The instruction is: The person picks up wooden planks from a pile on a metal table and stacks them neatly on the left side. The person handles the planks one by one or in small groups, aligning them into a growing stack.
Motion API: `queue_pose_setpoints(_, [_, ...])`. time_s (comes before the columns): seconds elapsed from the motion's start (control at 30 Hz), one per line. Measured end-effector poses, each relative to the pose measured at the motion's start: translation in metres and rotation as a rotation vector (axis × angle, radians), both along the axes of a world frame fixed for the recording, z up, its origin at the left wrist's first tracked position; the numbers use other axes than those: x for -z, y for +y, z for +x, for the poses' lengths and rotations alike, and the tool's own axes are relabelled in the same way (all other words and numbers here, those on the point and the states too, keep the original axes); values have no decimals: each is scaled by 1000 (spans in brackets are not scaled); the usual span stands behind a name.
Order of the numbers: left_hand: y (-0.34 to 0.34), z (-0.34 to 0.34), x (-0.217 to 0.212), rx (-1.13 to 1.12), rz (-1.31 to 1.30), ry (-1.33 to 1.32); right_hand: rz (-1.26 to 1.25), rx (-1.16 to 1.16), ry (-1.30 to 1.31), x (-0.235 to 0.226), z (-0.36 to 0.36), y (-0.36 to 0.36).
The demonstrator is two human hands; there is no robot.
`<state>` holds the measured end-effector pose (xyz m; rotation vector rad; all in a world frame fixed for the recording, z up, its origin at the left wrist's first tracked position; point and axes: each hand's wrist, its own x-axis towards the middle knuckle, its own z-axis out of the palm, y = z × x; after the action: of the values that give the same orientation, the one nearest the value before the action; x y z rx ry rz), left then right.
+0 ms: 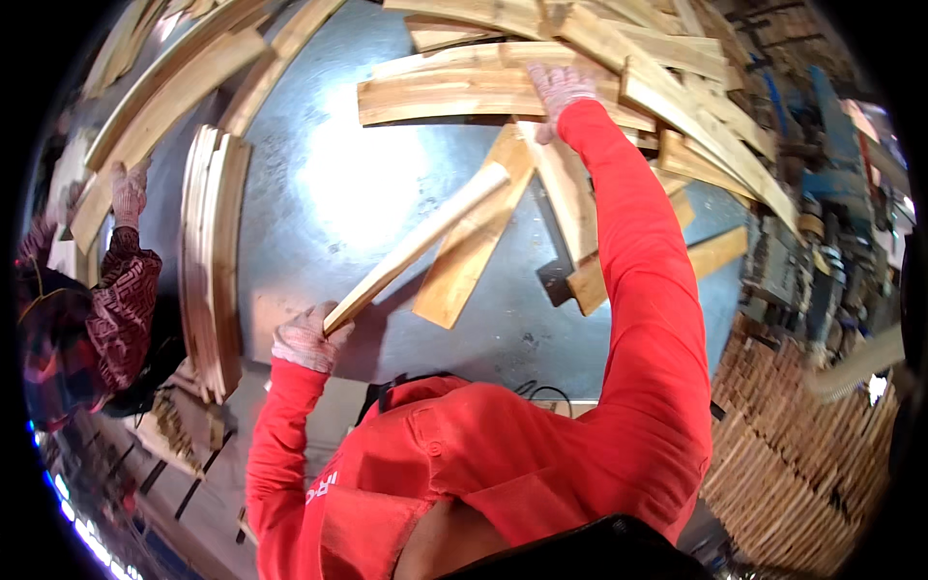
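Red cloth of the person's shirt [503,445] fills the lower middle of the head view, closest to the lens, with both sleeves reaching forward over a grey metal worktop [280,261]. At the worktop's near edge, the left grip [307,338], in a pale glove, is closed around the near end of a narrow wooden slat [420,242]. That slat slants away from the fingers, up and to the right, so nearly all its length lies beyond the grip. Its far end overlaps a flat board [469,256]; whether the two touch there, I cannot tell. Farther off, the right grip [564,94], also gloved, is open, fingers spread, laid over a broad board [440,97] toward that board's right part; it is not closed around it. Just right of this hand begins a jumbled pile of boards [677,82]. Along the left side of the worktop stands a neat stack of slats [213,261], and beyond it a co-worker's gloved hand [128,198] touches a long plank [169,130].
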<state>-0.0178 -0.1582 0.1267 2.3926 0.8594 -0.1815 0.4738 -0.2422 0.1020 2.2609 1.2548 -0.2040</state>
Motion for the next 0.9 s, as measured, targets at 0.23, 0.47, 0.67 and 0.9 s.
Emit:
queue_pose_setpoints(0.23, [-21,-50,12,-622,57,323,-65,183,810,-9,-24,-19])
queue_pose_setpoints(0.47, [15,-85,38,-817,-56,138,464,486,1371,88,-172,6])
queue_pose_setpoints(0.67, [64,-165,-7,-895,207,28,311,403,1113,96,-388,83])
queue_pose_setpoints(0.9, [185,-261,-57,-904,131,-136,278,457,1389,87,-532,184])
